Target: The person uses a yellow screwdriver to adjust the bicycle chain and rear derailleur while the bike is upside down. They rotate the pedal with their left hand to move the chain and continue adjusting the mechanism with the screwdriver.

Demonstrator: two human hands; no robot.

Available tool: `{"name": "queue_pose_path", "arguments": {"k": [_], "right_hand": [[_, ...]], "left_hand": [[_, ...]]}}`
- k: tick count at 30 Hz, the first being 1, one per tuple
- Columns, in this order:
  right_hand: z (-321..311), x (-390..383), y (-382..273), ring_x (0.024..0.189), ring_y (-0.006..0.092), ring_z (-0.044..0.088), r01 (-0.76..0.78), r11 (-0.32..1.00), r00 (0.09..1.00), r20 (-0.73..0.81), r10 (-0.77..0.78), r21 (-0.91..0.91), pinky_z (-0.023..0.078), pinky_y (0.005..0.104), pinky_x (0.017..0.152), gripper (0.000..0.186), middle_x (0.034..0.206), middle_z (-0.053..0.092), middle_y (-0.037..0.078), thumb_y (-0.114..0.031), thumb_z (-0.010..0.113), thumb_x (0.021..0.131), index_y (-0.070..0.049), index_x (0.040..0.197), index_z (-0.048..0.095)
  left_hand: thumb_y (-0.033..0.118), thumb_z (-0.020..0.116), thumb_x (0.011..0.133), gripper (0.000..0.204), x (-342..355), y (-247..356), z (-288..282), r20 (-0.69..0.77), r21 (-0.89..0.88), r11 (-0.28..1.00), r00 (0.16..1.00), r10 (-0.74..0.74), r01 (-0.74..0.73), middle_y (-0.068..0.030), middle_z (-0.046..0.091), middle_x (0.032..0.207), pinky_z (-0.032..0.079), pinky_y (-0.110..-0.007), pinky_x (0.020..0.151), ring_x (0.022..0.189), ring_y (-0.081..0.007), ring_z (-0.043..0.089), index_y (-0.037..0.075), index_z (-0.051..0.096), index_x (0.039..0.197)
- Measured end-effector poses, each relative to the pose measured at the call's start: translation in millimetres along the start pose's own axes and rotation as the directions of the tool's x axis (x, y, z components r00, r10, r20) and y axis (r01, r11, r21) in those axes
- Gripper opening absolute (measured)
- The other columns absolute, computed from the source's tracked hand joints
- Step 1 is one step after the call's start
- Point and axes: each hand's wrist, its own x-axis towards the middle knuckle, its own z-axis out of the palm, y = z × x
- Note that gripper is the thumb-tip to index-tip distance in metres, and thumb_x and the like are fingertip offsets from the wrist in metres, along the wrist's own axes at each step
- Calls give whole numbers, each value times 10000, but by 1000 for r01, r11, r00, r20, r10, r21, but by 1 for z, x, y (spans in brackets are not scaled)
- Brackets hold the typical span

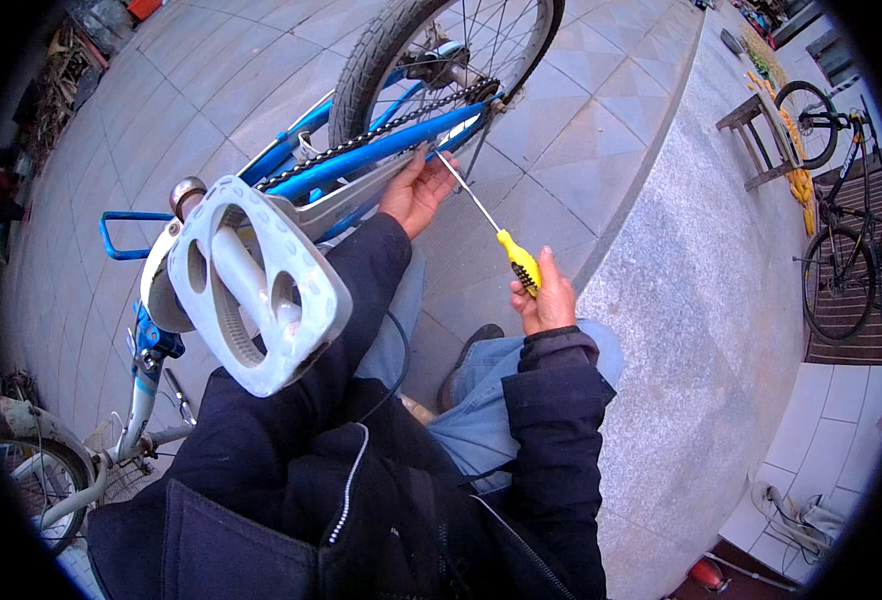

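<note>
My right hand [546, 295] is closed around the yellow-and-black handle of a screwdriver [476, 205]. Its thin metal shaft slants up and left, and the tip reaches the side of a blue-and-white bicycle [381, 155], beside my left fingers. My left hand [418, 196] is at the pale chain guard [356, 203], fingers bent close to the screwdriver tip. What they pinch, if anything, is too small to make out. Above the guard runs the black chain [376, 133] toward the rear wheel [373, 75]. A large grey pedal [306, 290] sticks up over my left forearm.
Grey paving tiles [601, 120] lie under the bicycle, with a raised concrete strip [691, 300] to my right. A wooden stool [761, 140] and a dark bicycle [841, 200] stand at the far right. Another wheel [46, 490] shows at the lower left.
</note>
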Motion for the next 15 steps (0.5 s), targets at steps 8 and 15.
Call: {"name": "queue_pose_path", "arguments": {"k": [8, 15], "right_hand": [[-3, 7, 5, 522, 110, 537, 178, 983, 984, -19, -179, -41, 430, 214, 422, 215, 775, 560, 68, -198, 607, 854, -40, 925, 480], [-3, -1, 0, 579, 120, 561, 224, 974, 974, 36, -224, -22, 474, 233, 468, 229, 812, 569, 90, -115, 646, 817, -51, 924, 454]], "left_hand": [[201, 594, 864, 227, 2, -1, -2, 7, -5, 1000, 1000, -10, 10, -162, 615, 1043, 427, -456, 957, 1093, -324, 536, 50, 579, 1033], [206, 593, 865, 231, -1, -2, 3, -1, 8, 1000, 1000, 6, -6, -158, 614, 1046, 430, -456, 954, 1093, -320, 537, 55, 574, 1039]]}}
